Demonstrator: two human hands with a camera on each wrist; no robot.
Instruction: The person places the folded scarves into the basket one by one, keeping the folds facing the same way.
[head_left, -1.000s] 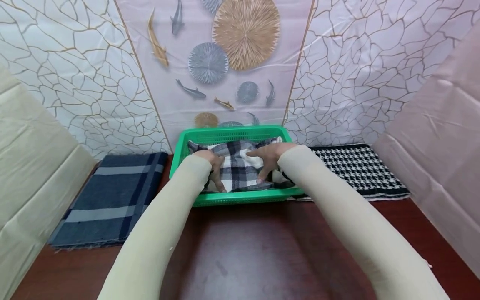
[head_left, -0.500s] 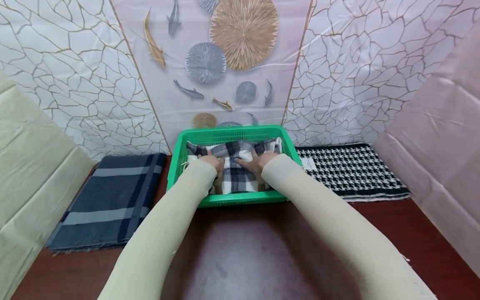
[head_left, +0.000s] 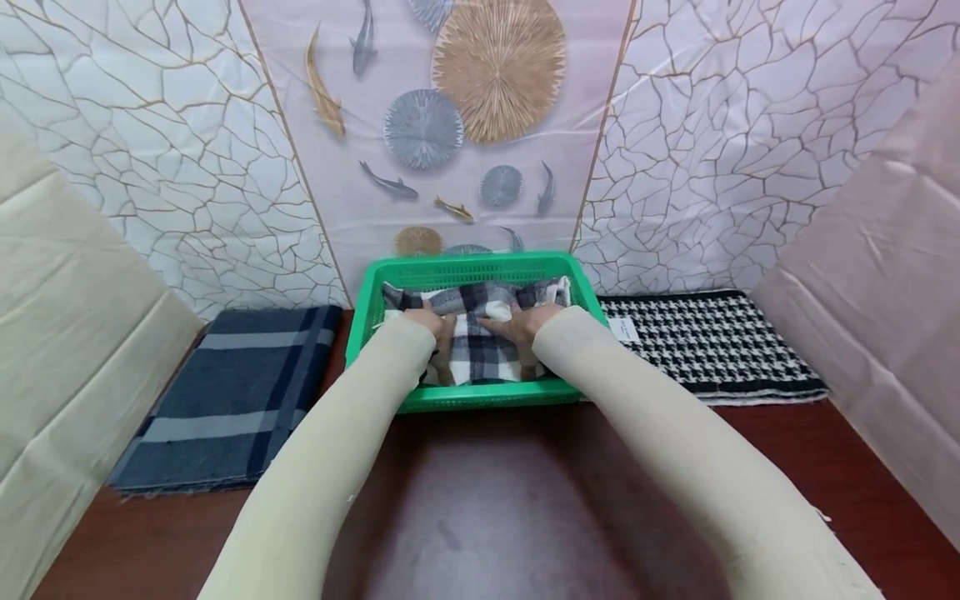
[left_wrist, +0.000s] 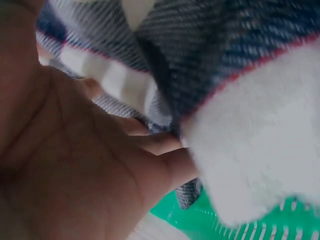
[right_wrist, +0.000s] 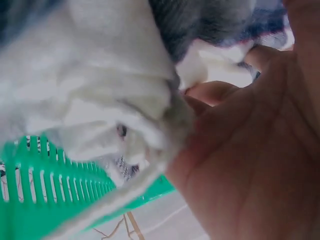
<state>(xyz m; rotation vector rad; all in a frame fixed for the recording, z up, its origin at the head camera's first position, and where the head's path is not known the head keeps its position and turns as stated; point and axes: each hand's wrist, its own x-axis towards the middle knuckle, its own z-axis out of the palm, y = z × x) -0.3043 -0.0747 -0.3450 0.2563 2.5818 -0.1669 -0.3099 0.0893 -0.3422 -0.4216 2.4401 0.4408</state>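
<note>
A green plastic basket (head_left: 480,262) holds a black, grey and white plaid cloth (head_left: 480,354), bunched up inside it. My left hand (head_left: 441,337) reaches over the near rim at the left and touches the cloth, its fingers pointing downward. At the right side, my right hand (head_left: 521,329) presses on the same cloth with the thumb spread toward the middle. In the left wrist view the fingertips (left_wrist: 170,145) meet a fold of the cloth and are partly hidden. White, crumpled fabric (right_wrist: 90,95) hangs beside the palm in the right wrist view.
A folded navy cloth with grey stripes (head_left: 225,400) lies left of the basket. On the right lies a folded black-and-white houndstooth cloth (head_left: 712,342) with a white label (head_left: 622,330). A patterned curtain (head_left: 495,75) stands behind the dark red table (head_left: 495,508).
My right hand has shifted left and further down into the basket, uncovering the houndstooth cloth's label. My left hand has moved slightly right. Over the last half second both hands stay nearly still.
</note>
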